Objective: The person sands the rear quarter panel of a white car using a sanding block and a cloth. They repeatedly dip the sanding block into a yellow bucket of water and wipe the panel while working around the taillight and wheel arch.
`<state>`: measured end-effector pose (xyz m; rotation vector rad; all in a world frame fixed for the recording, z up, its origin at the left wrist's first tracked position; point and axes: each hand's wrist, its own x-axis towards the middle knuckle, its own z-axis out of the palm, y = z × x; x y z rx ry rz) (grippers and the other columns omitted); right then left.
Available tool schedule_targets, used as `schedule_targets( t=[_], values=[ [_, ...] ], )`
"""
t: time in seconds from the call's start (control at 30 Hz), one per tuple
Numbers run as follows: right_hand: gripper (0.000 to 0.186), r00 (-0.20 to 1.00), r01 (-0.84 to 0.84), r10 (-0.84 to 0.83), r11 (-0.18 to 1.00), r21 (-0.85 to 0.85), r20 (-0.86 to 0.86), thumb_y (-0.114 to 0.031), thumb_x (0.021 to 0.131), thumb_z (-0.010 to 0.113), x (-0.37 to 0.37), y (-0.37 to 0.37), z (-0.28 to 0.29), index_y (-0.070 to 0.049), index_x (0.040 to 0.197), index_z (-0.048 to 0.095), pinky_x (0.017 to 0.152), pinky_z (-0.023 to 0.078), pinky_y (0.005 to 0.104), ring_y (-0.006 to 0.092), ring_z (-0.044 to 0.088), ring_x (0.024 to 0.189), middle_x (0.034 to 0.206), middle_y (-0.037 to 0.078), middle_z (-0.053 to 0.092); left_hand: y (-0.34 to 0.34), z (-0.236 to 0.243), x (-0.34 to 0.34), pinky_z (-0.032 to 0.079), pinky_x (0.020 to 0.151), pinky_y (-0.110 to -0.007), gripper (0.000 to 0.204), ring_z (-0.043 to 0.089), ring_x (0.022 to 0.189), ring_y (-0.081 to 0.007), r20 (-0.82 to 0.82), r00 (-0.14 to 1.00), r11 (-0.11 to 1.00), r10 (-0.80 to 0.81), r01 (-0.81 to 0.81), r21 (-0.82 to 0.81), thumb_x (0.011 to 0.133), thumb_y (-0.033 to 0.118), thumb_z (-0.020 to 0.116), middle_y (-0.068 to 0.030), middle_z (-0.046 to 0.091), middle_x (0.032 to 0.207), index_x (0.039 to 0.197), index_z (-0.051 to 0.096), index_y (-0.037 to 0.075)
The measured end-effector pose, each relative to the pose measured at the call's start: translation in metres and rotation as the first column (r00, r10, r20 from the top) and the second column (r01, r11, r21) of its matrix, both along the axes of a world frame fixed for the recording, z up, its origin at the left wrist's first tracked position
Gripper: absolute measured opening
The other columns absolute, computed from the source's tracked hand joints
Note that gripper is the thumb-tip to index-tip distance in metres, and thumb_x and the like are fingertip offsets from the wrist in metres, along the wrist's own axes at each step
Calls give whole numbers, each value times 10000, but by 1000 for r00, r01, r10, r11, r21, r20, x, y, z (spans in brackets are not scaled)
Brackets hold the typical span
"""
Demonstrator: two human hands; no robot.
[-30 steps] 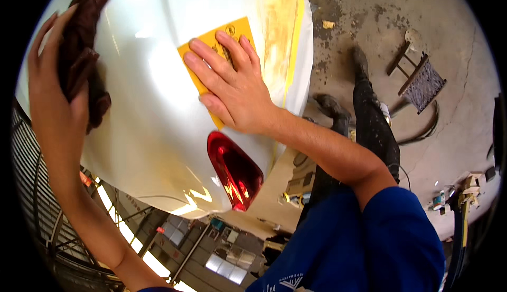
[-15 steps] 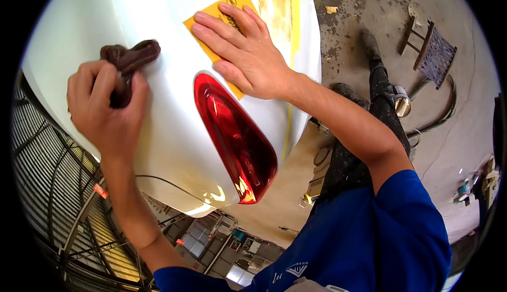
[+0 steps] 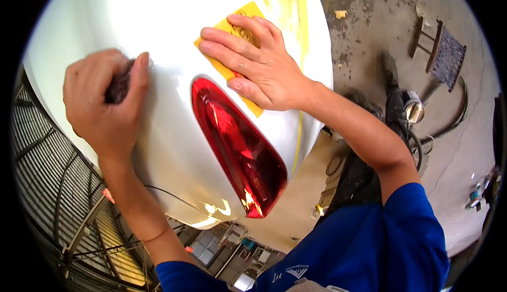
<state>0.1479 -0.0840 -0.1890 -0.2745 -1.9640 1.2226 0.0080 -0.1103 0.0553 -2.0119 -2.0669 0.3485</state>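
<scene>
My left hand point(image 3: 103, 102) is closed around a bunched dark brown cloth point(image 3: 119, 84) over the white car body panel point(image 3: 169, 149). Most of the cloth is hidden by the fingers, which are slightly blurred. To the right, my right hand point(image 3: 259, 62) lies flat with fingers stretched out, pressing a yellow sandpaper sheet point(image 3: 254, 105) against the panel. The sheet's far edge and one corner stick out past the fingertips; its underside is hidden. Just below that hand sits a red tail light point(image 3: 240, 149) set into the bodywork.
Yellow masking tape point(image 3: 302, 22) runs along the panel's right side. On the concrete floor stand a small stool with a woven seat point(image 3: 449, 54) and a metal can point(image 3: 415, 113) beside a dark hose point(image 3: 458, 115). A black wire fan guard point(image 3: 45, 165) is at the left.
The loose end of the brown cloth no longer shows beyond my left hand. My right hand and the sandpaper appear slightly further right and lower, while the whole view has shifted somewhat.
</scene>
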Motion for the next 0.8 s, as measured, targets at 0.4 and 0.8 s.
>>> schedule_targets(
  t=[0.4,0.8],
  values=[
    [590,996,-64,63,998,12,57,-532,1043,397,15,-21,-2,-278,1570,480,1238,225,561,336,363,1469,1630,-58,446,9,-2,2,464,764,-348,230,592,792,-243,57,998,999,-18,16,28,702,11,794,-44,668,778,708,570,61],
    [514,1000,8,-8,1000,18,-13,-374,1039,456,-7,10,3,-197,1517,529,1165,292,577,394,418,1415,1578,33,506,9,0,-3,461,740,-334,227,567,796,-240,88,996,999,-32,32,8,727,13,803,-44,673,805,729,579,52]
  ],
)
